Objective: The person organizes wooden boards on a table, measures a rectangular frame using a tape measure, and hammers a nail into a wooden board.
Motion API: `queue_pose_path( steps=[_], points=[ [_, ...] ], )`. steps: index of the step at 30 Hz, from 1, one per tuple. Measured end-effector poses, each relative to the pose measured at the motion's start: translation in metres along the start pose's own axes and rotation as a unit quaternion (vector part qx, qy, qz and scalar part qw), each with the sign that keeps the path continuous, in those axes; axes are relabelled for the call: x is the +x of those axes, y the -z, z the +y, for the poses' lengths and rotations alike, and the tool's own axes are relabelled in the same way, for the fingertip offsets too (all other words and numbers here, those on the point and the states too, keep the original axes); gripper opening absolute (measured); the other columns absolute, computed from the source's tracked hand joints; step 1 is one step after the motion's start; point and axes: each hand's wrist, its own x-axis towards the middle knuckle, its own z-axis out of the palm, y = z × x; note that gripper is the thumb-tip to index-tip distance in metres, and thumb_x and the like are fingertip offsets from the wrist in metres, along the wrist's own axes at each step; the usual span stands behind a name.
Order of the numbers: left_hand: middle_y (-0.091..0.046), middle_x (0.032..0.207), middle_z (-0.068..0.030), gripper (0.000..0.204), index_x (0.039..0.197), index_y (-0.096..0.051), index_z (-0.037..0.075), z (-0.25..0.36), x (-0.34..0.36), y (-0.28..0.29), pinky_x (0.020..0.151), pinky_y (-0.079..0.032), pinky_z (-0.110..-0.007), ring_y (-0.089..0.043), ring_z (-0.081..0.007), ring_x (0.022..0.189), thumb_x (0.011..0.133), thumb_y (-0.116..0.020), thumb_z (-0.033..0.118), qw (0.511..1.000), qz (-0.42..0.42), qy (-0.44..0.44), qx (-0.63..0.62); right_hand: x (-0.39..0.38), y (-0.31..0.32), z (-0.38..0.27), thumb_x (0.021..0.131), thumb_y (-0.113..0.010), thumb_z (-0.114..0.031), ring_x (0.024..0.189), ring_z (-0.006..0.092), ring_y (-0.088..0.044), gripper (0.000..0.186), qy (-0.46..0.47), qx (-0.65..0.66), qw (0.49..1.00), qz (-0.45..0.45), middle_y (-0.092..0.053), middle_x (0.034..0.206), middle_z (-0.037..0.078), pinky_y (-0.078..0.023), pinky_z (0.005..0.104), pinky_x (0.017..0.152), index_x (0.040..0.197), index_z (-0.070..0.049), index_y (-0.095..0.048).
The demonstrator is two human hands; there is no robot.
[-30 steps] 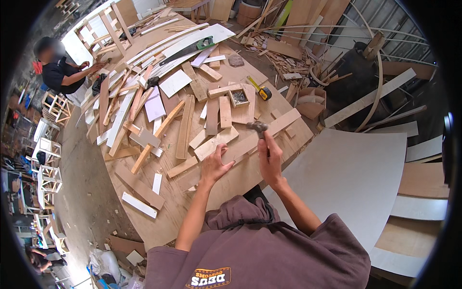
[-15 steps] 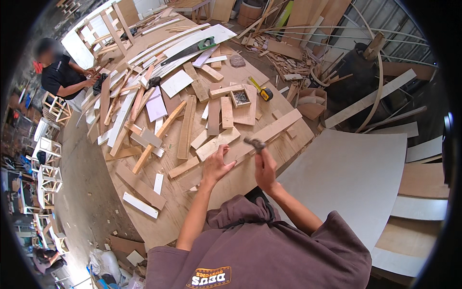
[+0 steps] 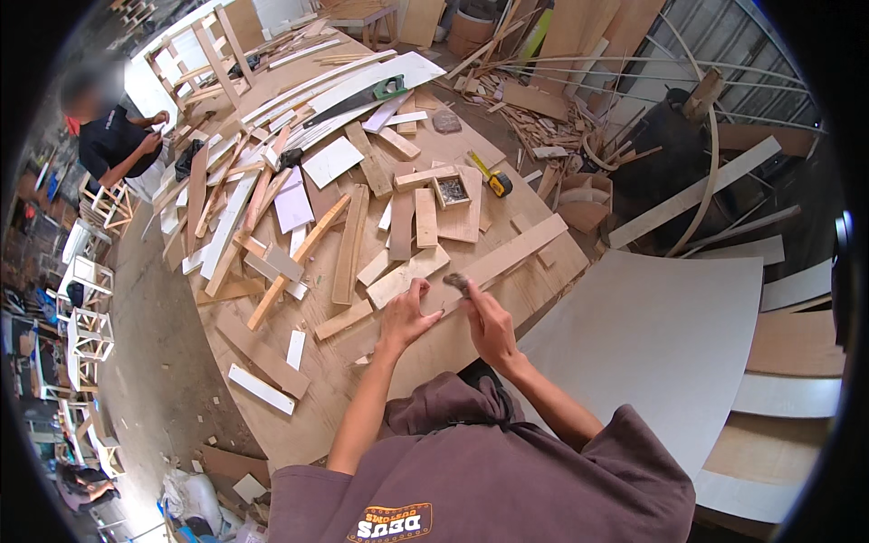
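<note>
A long, flat light-brown board (image 3: 511,256) lies slantwise across the near part of the workbench. My left hand (image 3: 405,319) grips it from above, fingers curled toward its far edge and thumb along the near side. My right hand (image 3: 490,328) is closed around a hammer, mostly hiding the handle. The dark hammer head (image 3: 457,284) is low over the board, just right of my left fingers; whether it touches is unclear. I cannot make out a nail there. Beyond stands a small square wooden box (image 3: 451,189) with small metal pieces inside.
A yellow tape measure (image 3: 498,183) lies at the bench's right side. Wood offcuts (image 3: 290,199) and a green-handled handsaw (image 3: 391,87) cover the far left. A large pale sheet (image 3: 652,344) is at my right. Another person (image 3: 118,136) stands across the bench at far left.
My right hand has brought the hammer down and left, closer to my left hand, which stays on the board. The person at far left has raised their hands from the wood pile.
</note>
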Motion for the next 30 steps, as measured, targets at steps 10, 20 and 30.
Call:
queue_pose_path(
  steps=[10, 20, 30],
  points=[
    [-0.071, 0.108, -0.0188, 0.063, 0.118, -0.051, 0.009, 0.003, 0.004, -0.002, 0.088, -0.055, -0.045, -0.068, -0.0364, 0.104, 0.070, -0.086, 0.028, 1.000, 0.011, -0.009, 0.020, -0.016, 0.005, 0.003, 0.096, -0.063, -0.008, 0.067, 0.0368, -0.062, 0.045, 0.000, -0.002, 1.000, -0.027, -0.061, 0.086, 0.015, -0.049, 0.0457, 0.057, 0.141, -0.008, -0.055],
    [-0.072, 0.105, -0.0192, 0.060, 0.117, -0.054, 0.008, 0.003, -0.005, -0.005, 0.086, -0.056, -0.046, -0.070, -0.0379, 0.099, 0.068, -0.084, 0.024, 0.997, -0.039, 0.022, 0.056, -0.014, 0.007, 0.001, 0.096, -0.062, -0.007, 0.067, 0.0380, -0.063, 0.043, 0.006, -0.006, 0.999, -0.047, -0.066, 0.092, 0.018, -0.050, 0.0440, 0.058, 0.138, -0.006, -0.056],
    [-0.072, 0.102, -0.0195, 0.056, 0.113, -0.054, 0.005, 0.002, -0.003, -0.006, 0.083, -0.056, -0.046, -0.070, -0.0380, 0.096, 0.069, -0.084, 0.023, 0.996, -0.030, 0.026, 0.075, -0.011, 0.008, -0.009, 0.093, -0.064, -0.006, 0.063, 0.0303, -0.062, 0.043, 0.065, -0.003, 0.998, -0.001, -0.062, 0.085, 0.014, -0.049, 0.0402, 0.054, 0.135, -0.003, -0.059]
  ],
)
